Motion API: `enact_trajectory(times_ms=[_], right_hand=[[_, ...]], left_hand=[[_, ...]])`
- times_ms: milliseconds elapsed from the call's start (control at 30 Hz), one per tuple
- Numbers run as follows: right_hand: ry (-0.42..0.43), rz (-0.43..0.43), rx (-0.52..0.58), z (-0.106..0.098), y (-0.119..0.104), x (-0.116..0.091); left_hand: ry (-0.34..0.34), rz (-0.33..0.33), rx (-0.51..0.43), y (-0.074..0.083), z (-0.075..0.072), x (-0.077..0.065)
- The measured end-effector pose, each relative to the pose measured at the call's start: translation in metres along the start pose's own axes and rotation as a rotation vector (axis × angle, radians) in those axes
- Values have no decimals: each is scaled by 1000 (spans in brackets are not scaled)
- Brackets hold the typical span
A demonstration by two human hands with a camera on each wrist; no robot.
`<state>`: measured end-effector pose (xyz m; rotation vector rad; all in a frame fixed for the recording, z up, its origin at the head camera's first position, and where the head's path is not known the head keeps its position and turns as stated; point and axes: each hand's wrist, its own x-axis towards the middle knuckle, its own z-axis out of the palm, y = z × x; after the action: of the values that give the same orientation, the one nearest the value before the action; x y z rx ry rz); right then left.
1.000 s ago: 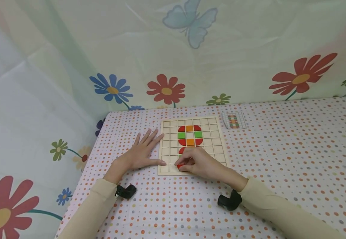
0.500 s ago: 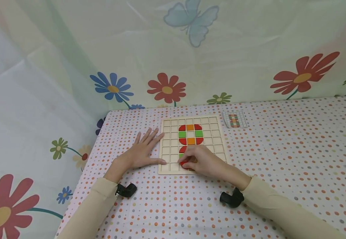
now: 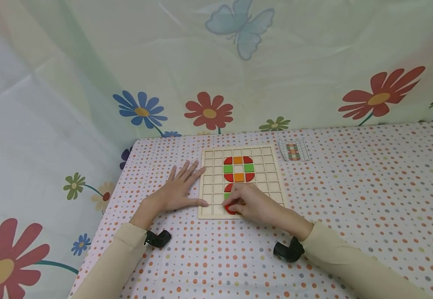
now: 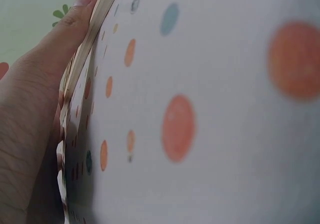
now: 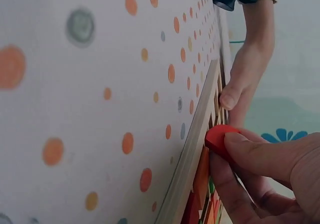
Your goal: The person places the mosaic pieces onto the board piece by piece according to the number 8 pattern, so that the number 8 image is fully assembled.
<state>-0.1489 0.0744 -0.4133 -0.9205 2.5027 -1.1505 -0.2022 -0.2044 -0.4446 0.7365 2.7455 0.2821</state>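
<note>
My right hand (image 3: 253, 202) pinches a red tile (image 5: 217, 138) with one rounded corner between thumb and fingers, at the near row of a wooden grid board (image 3: 206, 188). In the right wrist view this tile looks tilted and sits at the board's cells. My left hand (image 3: 172, 194) lies with fingers spread, its thumb and fingertips touching the board's left side. On the board, red, orange (image 3: 238, 160) and green tiles (image 3: 248, 167) form a ring around a bare cell. Below it, a red and a green tile (image 3: 226, 195) show partly; my right hand covers the tiles beside them.
A small card (image 3: 294, 150) printed with a coloured grid pattern lies beyond the board's upper right corner. The table has a dotted cloth (image 3: 351, 187), and a flowered curtain (image 3: 298, 83) hangs behind and to the left. A black camera mount (image 3: 289, 249) sits on my right wrist.
My right hand has shifted slightly right with the red tile over the near row. Since half a second ago it has hardly moved. My left hand stays at the board's left side.
</note>
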Motion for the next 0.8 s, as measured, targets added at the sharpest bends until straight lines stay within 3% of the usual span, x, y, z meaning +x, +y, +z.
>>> enact_trajectory(times_ms=[400,800], right_hand=[[-7,-49,-168,-1,-3,0],[0,-39,-126,0,2,-2]], left_hand=[[22,21,-9,1,0,-1],[19,11,-6,2,0,-1]])
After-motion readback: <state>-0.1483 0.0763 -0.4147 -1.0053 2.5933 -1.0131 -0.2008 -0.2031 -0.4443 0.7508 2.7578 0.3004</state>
